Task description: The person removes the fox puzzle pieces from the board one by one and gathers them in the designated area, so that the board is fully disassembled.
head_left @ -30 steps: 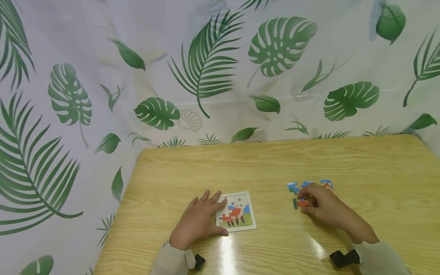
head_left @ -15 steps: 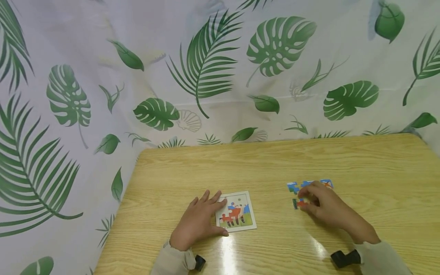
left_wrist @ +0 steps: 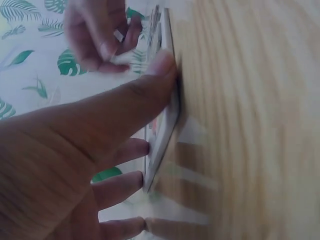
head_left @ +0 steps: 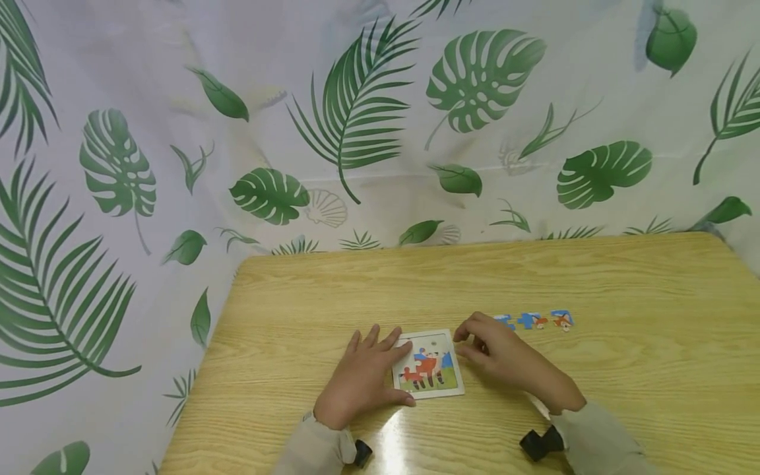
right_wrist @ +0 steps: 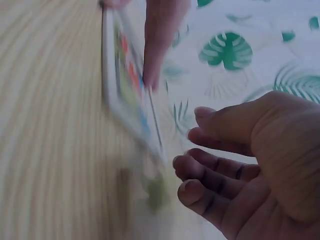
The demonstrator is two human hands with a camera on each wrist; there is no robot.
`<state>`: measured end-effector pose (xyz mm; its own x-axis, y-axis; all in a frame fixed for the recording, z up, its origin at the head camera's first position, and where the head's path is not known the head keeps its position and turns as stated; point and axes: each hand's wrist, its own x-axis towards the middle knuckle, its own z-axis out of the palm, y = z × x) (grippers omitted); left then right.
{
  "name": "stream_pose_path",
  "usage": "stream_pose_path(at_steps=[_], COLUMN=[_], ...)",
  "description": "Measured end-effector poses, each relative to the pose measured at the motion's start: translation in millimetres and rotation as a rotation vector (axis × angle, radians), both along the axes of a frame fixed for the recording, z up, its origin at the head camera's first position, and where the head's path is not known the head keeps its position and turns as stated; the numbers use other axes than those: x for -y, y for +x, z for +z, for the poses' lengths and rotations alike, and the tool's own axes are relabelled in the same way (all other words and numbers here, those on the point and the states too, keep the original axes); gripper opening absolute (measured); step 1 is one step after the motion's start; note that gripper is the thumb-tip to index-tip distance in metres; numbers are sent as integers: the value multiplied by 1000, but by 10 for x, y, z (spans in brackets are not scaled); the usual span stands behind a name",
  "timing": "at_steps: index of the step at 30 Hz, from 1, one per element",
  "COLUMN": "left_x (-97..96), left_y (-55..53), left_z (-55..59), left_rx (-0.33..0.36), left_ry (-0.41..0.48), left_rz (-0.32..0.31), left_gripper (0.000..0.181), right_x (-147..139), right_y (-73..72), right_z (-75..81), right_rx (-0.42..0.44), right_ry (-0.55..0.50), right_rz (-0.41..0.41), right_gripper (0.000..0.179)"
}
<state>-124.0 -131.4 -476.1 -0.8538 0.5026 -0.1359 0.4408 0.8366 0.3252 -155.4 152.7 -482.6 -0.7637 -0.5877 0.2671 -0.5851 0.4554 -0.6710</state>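
In the head view a white-framed jigsaw puzzle board (head_left: 442, 396) lies on the table, partly filled with a red, black-legged animal picture. My left hand (head_left: 359, 382) rests along its left side with fingers spread and straight. The thumb touches the near edge; the index fingertip overlaps the far left corner. My right hand (head_left: 499, 349) is just beyond the board's right edge, thumb and fingertips drawn together in a pinch. A small pale edge of a puzzle piece (left_wrist: 118, 35) shows between those fingers in the left wrist view; most of it is hidden.
Several loose blue and orange puzzle pieces (head_left: 531, 321) lie in a row behind the right hand. The wood-grain table (head_left: 332, 290) ends at a white leaf-print cloth (head_left: 380, 132) at the back and left.
My right hand has left the loose pieces and moved left to the board with a puzzle piece. My left hand and the board have shifted slightly right.
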Motion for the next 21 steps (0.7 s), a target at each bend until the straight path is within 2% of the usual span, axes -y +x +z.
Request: stream_pose_path(at_steps=[6, 11, 16, 21], left_x=[-52, -76, -75, -69], left_y=[-18, -28, -41, -42], left_z=[-22, -27, -33, -36], left_rx=[-26, -18, 1, 17], left_ry=[-15, -3, 7, 8], left_rz=[0, -10, -4, 1], left_gripper=[91, 92, 93, 95], right_x=[350, 491, 541, 563], right_y=[-70, -116, -127, -100], right_z=[54, -7, -81, -117], right_rx=[75, 102, 124, 99], right_ry=[65, 87, 97, 120], right_rz=[47, 82, 68, 40], right_gripper=[13, 11, 7, 6])
